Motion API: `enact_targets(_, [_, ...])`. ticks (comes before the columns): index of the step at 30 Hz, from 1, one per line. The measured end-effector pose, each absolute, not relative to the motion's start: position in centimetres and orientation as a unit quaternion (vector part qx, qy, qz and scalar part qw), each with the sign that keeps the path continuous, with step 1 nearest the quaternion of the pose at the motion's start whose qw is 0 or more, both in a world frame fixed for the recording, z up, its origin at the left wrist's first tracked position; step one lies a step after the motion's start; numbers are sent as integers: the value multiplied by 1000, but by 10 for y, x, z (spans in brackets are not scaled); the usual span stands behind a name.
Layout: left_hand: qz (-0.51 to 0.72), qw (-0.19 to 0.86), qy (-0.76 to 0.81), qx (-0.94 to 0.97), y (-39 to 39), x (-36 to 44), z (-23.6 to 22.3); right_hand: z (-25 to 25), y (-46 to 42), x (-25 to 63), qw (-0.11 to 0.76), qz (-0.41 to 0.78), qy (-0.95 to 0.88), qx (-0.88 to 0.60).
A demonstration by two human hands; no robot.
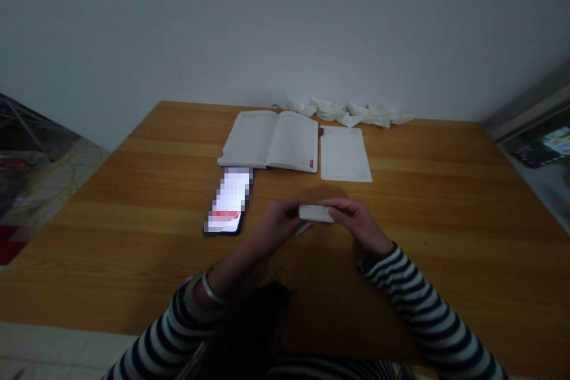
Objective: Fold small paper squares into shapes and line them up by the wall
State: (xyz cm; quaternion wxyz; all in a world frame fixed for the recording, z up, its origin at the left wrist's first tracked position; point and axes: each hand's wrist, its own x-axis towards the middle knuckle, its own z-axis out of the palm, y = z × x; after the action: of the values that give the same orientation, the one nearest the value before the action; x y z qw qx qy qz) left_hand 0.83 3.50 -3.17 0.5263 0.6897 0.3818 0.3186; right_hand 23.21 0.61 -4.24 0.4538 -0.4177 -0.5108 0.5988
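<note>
Between my two hands is a small white folded paper [315, 213], held above the near middle of the table. My left hand [281, 222] grips its left end, fingers closed around it. On its right end presses the thumb of my right hand [356, 221], with the fingers bent behind. A thin white edge sticks out below the paper by my left fingers; whether it belongs to the same piece I cannot tell. Just left of my left hand lies a phone [229, 202] with its screen lit and blurred out.
An open notebook [294, 139] lies on the wooden table [445, 202] beyond my hands. Beside it rests a loose lined sheet [345, 154]. Crumpled white tissues [347, 113] line the back edge along the wall [312, 24].
</note>
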Motion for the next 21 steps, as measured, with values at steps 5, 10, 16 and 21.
enact_targets(5, [322, 491, 421, 691, 34, 7, -30, -42, 2, 221, 450, 648, -485, -378])
enact_targets(10, [372, 387, 420, 732, 31, 8, -27, -46, 0, 215, 523, 547, -475, -450])
enact_targets(16, [457, 437, 328, 702, 31, 13, -26, -42, -4, 216, 578, 467, -525, -414])
enact_targets(21, [448, 493, 287, 688, 27, 13, -21, -34, -11, 217, 579, 418, -572, -403])
